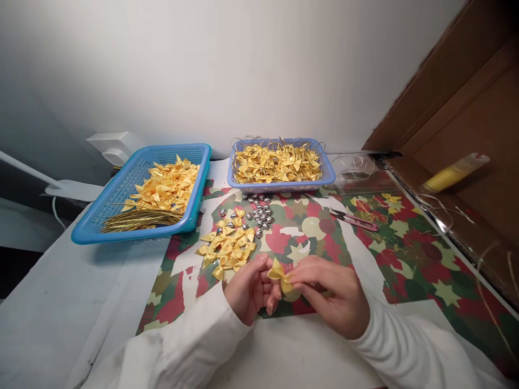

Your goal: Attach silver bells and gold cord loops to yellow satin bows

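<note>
Head view: the right hand (332,294) pinches a yellow bow (284,280) between thumb and fingers, above a patterned sheet (320,248). The left hand (252,290) curls loosely just beside it; whether it grips the bow, I cannot tell. Loose bows (230,251) and silver bells (263,218) lie beyond. Any lettering on the pink-handled snips (364,222) is too small to read.

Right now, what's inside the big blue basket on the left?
The blue basket holds a heap of yellow bows, with a bundle of gold wires along its near side. They cover much of the bottom, so anything underneath can't be seen.
</note>
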Demonstrator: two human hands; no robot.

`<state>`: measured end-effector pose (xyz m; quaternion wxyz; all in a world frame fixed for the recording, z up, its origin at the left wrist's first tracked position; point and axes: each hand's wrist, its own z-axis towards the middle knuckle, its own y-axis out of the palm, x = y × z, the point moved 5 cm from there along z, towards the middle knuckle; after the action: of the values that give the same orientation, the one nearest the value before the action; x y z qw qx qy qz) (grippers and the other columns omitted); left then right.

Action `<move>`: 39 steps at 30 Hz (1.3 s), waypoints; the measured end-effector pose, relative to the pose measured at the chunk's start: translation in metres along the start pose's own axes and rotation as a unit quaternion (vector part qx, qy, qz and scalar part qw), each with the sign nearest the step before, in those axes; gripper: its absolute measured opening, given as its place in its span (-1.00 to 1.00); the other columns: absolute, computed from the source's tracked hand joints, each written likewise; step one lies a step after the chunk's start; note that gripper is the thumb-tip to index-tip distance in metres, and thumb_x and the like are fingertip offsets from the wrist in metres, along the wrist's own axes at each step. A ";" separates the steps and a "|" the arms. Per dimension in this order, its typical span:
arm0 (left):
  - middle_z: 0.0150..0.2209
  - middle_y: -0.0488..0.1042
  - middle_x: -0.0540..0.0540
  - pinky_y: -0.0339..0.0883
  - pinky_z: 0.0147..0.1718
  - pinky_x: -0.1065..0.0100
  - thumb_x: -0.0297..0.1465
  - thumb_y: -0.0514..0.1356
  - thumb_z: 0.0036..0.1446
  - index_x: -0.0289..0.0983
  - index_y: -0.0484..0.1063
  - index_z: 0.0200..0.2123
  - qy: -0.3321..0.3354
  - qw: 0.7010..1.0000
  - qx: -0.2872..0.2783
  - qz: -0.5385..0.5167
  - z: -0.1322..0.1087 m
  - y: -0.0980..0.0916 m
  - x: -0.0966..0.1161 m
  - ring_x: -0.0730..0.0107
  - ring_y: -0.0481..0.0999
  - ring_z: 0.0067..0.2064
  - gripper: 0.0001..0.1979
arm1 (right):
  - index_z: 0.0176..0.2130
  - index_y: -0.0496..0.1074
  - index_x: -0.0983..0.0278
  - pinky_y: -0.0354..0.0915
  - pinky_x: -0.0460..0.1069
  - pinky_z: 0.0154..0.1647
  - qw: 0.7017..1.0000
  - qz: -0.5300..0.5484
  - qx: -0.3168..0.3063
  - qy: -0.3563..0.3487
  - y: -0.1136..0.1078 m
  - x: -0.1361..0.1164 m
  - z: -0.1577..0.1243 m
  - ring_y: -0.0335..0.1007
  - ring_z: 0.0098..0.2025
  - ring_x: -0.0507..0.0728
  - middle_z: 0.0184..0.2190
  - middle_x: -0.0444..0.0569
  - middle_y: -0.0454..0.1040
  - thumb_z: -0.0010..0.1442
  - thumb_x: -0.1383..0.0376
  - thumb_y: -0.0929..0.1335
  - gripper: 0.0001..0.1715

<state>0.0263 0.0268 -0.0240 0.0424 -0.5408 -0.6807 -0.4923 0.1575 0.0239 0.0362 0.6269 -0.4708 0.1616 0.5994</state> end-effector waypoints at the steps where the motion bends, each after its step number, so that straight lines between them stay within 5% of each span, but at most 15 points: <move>1: -0.76 0.36 0.01 0.13 -0.79 0.54 -0.08 0.26 -0.20 -0.29 0.34 -0.58 -0.018 1.000 -0.009 0.010 0.000 0.001 -0.001 0.58 0.23 -0.78 -0.63 | -0.24 0.47 0.25 0.40 0.02 -0.28 0.999 -0.006 -0.015 -0.037 -0.001 -0.003 0.001 0.48 -0.33 0.11 -0.40 0.02 0.56 0.14 0.49 0.29 -0.76; 7: -0.61 0.52 -0.06 0.27 -0.72 0.54 -0.21 0.36 -0.22 -0.25 0.35 -0.40 -0.097 0.991 -0.083 0.027 -0.004 0.002 -0.009 0.49 0.42 -0.69 -0.66 | -0.09 0.44 0.25 0.39 0.05 -0.17 0.984 -0.044 -0.075 -0.153 -0.006 -0.011 0.000 0.50 -0.19 0.14 -0.28 0.07 0.58 0.21 0.46 0.24 -0.69; 16: -0.59 0.44 0.08 0.34 -0.65 0.55 -0.40 0.42 -0.25 -0.26 0.30 -0.41 -0.054 0.994 -0.095 -0.011 0.000 0.001 -0.011 0.58 0.39 -0.62 -0.63 | -0.14 0.43 0.39 0.38 0.09 -0.07 0.963 -0.109 -0.042 -0.242 -0.006 -0.014 -0.004 0.46 -0.09 0.15 -0.26 0.11 0.58 0.22 0.48 0.24 -0.77; 22: -0.52 0.48 0.05 0.35 -0.51 0.52 -0.41 0.45 -0.31 -0.24 0.42 -0.29 0.094 0.995 -0.011 -0.021 -0.001 0.000 0.005 0.52 0.46 -0.50 -0.57 | -0.23 0.43 0.31 0.41 0.01 -0.27 0.993 -0.029 0.040 -0.107 -0.015 -0.008 -0.001 0.44 -0.22 0.11 -0.25 0.10 0.49 0.13 0.53 0.29 -0.78; 27: -0.53 0.38 0.08 0.20 -0.64 0.60 -0.43 0.46 -0.39 -0.33 0.47 -0.61 0.178 0.983 0.051 0.010 -0.004 -0.004 0.012 0.69 0.33 -0.60 -0.76 | -0.26 0.42 0.30 0.33 -0.09 -0.45 0.997 0.041 0.039 -0.045 -0.007 -0.008 -0.006 0.37 -0.45 0.02 -0.50 -0.05 0.44 0.13 0.50 0.30 -0.82; 31: -0.68 0.32 0.12 0.04 -0.78 0.59 -0.32 0.42 -0.27 -0.28 0.52 -0.49 0.135 0.988 0.072 0.009 -0.005 -0.008 0.006 0.71 0.20 -0.74 -0.77 | -0.29 0.40 0.28 0.25 -0.14 -0.57 0.999 0.030 0.029 0.009 0.000 -0.004 -0.010 0.29 -0.57 -0.03 -0.59 -0.13 0.41 0.15 0.46 0.29 -0.86; 35: -0.50 0.54 -0.06 0.32 -0.59 0.50 -0.34 0.44 -0.31 -0.30 0.55 -0.46 0.085 0.994 0.063 0.000 -0.006 -0.007 0.003 0.48 0.48 -0.55 -0.74 | -0.31 0.37 0.26 0.17 -0.18 -0.66 0.995 0.023 0.054 0.081 -0.002 0.004 -0.013 0.21 -0.66 -0.08 -0.60 -0.18 0.40 0.18 0.43 0.28 -0.90; 39: -0.47 0.56 -0.10 0.41 -0.43 0.46 -0.33 0.44 -0.30 -0.32 0.58 -0.46 0.087 0.994 0.060 -0.023 -0.010 -0.004 0.008 0.41 0.53 -0.43 -0.74 | -0.32 0.38 0.28 0.19 -0.17 -0.64 0.992 0.018 0.054 0.113 0.001 0.009 -0.014 0.27 -0.63 -0.06 -0.54 -0.13 0.45 0.18 0.41 0.27 -0.90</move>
<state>0.0148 0.0253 -0.0169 0.1227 -0.4766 -0.7146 -0.4971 0.1638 0.0186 0.0219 0.6183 -0.4981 0.2713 0.5441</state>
